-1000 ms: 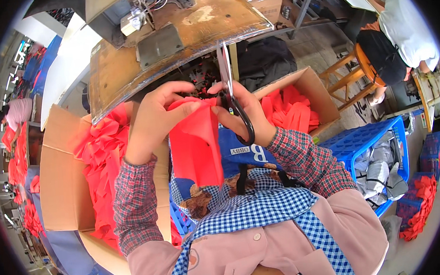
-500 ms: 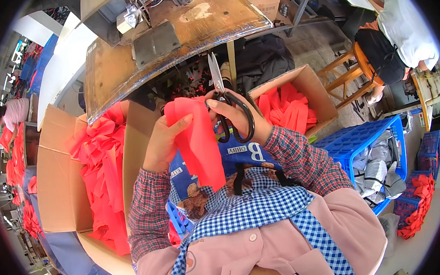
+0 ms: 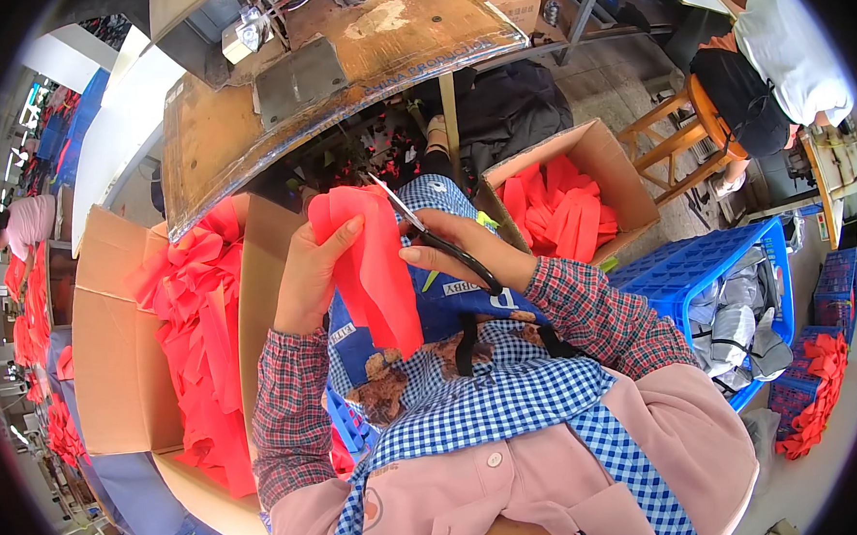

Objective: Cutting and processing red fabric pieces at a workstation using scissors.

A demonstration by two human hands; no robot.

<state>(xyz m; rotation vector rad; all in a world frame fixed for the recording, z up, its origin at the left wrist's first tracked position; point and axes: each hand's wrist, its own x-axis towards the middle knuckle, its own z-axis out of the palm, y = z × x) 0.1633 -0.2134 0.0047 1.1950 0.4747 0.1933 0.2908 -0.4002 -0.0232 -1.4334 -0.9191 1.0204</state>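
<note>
Your left hand [image 3: 305, 279] has its grip closed on a strip of red fabric [image 3: 370, 266], fingers wrapped round its near edge and the thumb pressed on the face, so the piece hangs down below your grip over your lap. Just to the right of that grip, your right hand [image 3: 462, 251] is closed through the black handles of a pair of scissors [image 3: 429, 236], whose blades point up and away and meet the fabric's top edge (whether they are parted you cannot tell from here). Beyond both hands sits the worn brown worktop [image 3: 341, 78], with a grey metal plate [image 3: 299, 78] set in it. Left of your left grip stands an open cardboard box [image 3: 113, 352] heaped with red pieces; right of your right grip, a second cardboard box [image 3: 587, 157] of red pieces, and further right a blue plastic crate [image 3: 700, 268].
</note>
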